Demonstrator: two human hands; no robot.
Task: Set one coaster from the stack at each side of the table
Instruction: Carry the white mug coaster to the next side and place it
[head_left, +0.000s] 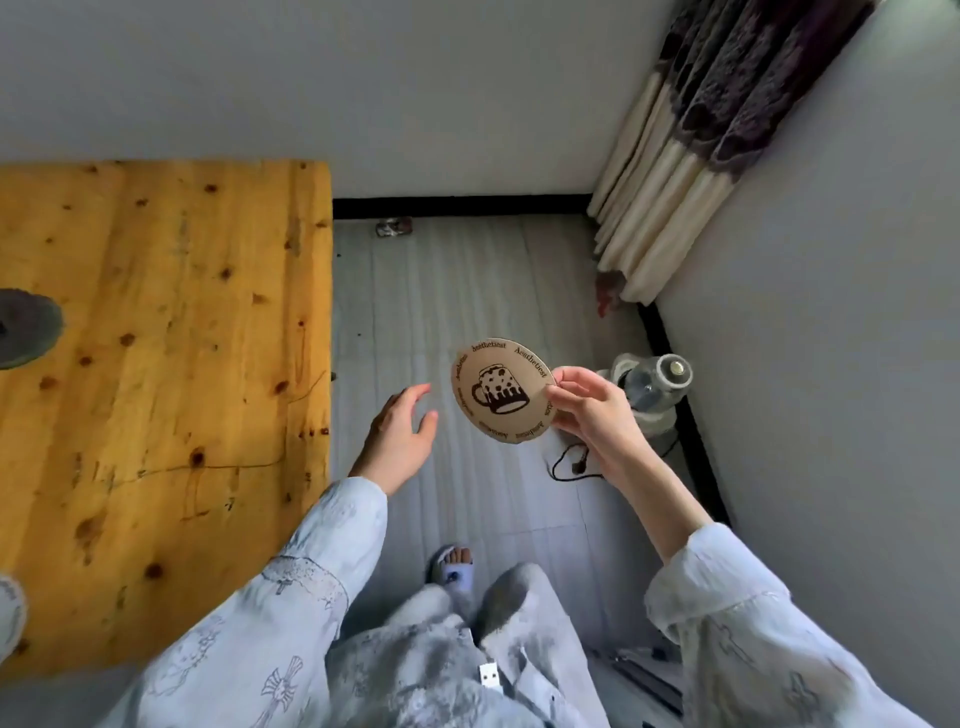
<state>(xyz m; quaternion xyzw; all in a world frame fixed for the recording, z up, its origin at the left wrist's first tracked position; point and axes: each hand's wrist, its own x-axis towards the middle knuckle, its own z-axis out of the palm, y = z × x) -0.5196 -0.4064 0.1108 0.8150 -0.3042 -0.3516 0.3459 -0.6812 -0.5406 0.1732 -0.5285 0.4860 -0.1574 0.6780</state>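
My right hand (592, 415) pinches a round tan coaster (498, 389) by its right edge; the coaster bears a dark mug drawing and lettering around the rim, and it hangs over the floor to the right of the table. My left hand (400, 441) is empty with fingers spread, just left of the coaster and right of the wooden table (156, 364). A dark grey round object (26, 335) lies on the table at the left edge of view, cut off. Another pale round item (10, 613) shows at the lower left edge.
The table's right edge runs beside my left arm. On the grey floor stand a white appliance with a cable (649, 395) near the right wall, a curtain (691, 145) in the corner, and a small object (394, 227) by the far baseboard. My slippered foot (454, 566) is below.
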